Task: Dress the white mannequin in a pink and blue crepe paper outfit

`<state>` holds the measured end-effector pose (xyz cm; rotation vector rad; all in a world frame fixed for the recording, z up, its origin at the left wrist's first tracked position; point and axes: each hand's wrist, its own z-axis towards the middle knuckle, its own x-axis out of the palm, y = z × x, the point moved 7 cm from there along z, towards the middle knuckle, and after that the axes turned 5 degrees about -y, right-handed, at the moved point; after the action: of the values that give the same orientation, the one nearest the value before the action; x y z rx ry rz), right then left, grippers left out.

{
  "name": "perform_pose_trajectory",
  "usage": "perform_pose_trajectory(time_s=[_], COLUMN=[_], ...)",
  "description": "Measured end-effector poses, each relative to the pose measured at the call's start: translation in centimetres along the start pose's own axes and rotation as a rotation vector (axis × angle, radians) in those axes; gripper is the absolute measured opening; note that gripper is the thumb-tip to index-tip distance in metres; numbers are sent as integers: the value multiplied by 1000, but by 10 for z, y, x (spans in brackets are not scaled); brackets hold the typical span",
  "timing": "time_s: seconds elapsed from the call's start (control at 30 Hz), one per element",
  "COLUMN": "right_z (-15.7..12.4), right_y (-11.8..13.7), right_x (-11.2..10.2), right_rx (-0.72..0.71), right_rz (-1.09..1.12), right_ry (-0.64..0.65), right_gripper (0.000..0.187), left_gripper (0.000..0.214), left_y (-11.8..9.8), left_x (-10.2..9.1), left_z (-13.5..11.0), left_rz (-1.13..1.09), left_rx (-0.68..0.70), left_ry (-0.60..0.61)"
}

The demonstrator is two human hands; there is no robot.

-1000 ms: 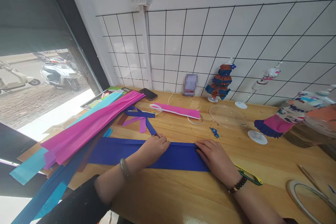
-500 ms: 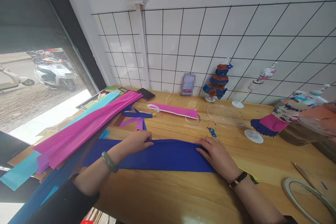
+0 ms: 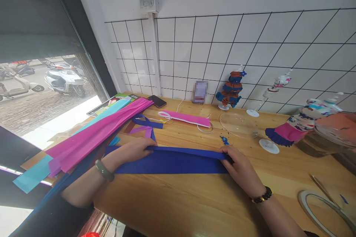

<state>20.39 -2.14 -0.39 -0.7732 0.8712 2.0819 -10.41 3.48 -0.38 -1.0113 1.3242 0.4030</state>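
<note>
Head | blue strip: long, top edge folded | left fingers, right fingers: pinching fold

The left hand is held palm down, fingers bent in a pinch, wrist set left of them; the right hand is curled, its thumb placed on the fingers' near side.

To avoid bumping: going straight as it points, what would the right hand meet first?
Past the blue strip, the right hand likely meets the pale ring, left of blue scraps; depth is unclear.
</note>
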Motion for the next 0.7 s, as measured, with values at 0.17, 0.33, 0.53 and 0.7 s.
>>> perform_pose_trajectory(time_s=[0.17,0.33,0.53,0.7], right_z=[-3,-3,-6,-10], right_y=[-3,-3,15,20], right_x=[-10,-9,19,28], right_rx=[-34,-53,-84,-50], right_rz=[-9,-35,1,11], right_ry=[-150,-124,189,348], right_gripper=[17,19,27,21], left_gripper=[31,30,38,36], left_y=[-30,-44,-11,0], left_x=[-62,-66,11,37], left_z=[-9,-28,-49,-63], left_rz=[279,668,689,613], left_rx=[186,341,267,212], left_ry=[-340,-595,-377,-308])
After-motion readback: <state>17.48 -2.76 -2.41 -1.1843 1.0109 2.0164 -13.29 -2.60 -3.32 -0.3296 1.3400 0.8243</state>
